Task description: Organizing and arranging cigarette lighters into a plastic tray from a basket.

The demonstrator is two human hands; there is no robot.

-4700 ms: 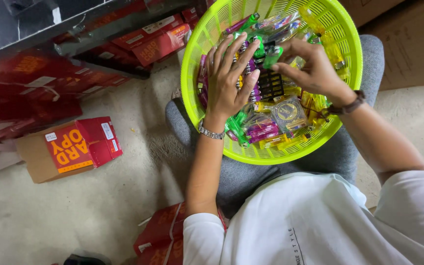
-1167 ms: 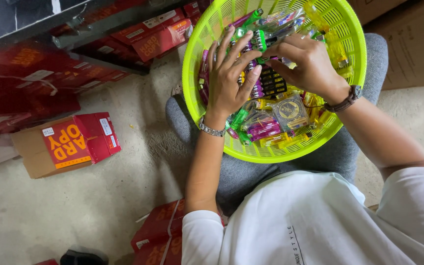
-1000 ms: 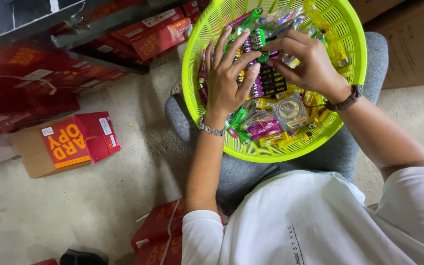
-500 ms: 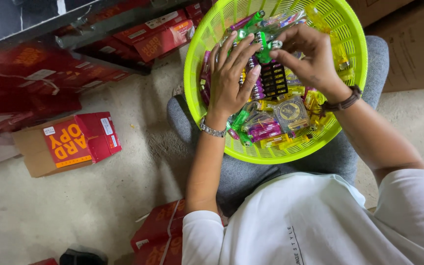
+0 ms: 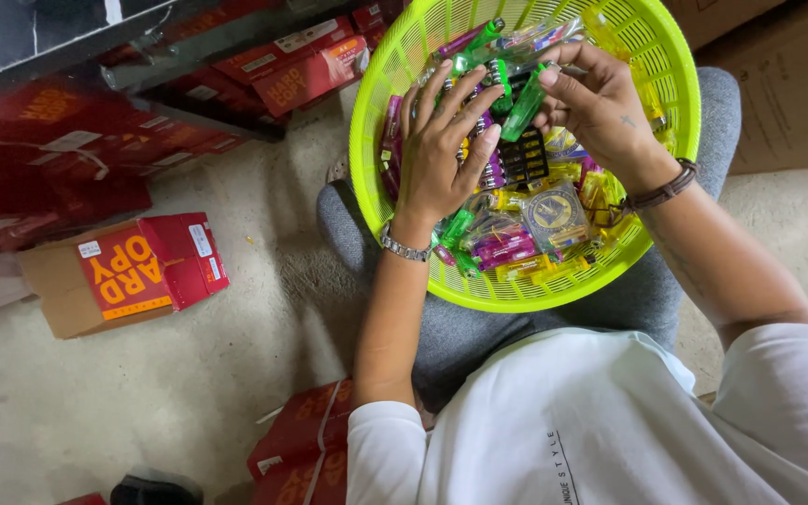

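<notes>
Lighters, small coloured ones in green, purple and yellow wrappers, fill the lime-green plastic basket (image 5: 381,187) that rests on the person's lap, over grey trousers. The right hand (image 5: 600,112) pinches a green lighter (image 5: 524,105) between thumb and forefinger, its fingers (image 5: 554,75) clamped on it just above the heap near the basket's far side. The left hand (image 5: 437,159) lies flat on the pile with its fingers (image 5: 455,93) spread apart, touching several purple and green pieces but gripping none. A square foil packet (image 5: 552,213) lies among the lighters toward the near rim. On the concrete floor (image 5: 142,402) to the left stands a red and orange carton (image 5: 133,271), with more red cartons (image 5: 301,65) stacked under a dark shelf beyond. The basket sits tilted on the knees with nothing holding its rim, so a push from the spread left hand could tip it and spill pieces onto the floor; the light pinch on the slick green lighter might also slip.
</notes>
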